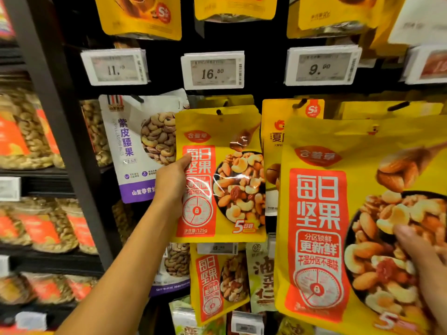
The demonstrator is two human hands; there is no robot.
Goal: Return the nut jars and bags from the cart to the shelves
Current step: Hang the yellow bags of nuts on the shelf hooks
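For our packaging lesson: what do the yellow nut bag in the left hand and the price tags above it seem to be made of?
Yellow nut bag: likely glossy plastic film; it shows white glare streaks and creases. Price tags: apparently hard white plastic frames around matte grey display panels.

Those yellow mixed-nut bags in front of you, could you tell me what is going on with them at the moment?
A person is restocking hanging snack bags at a store display. The left hand grips the left edge of a yellow mixed-nut bag hanging at a peg, beneath the 16.80 price tag. The right hand holds a second, identical bag close to the camera, not yet hung. A purple-trimmed cashew bag hangs just to the left.
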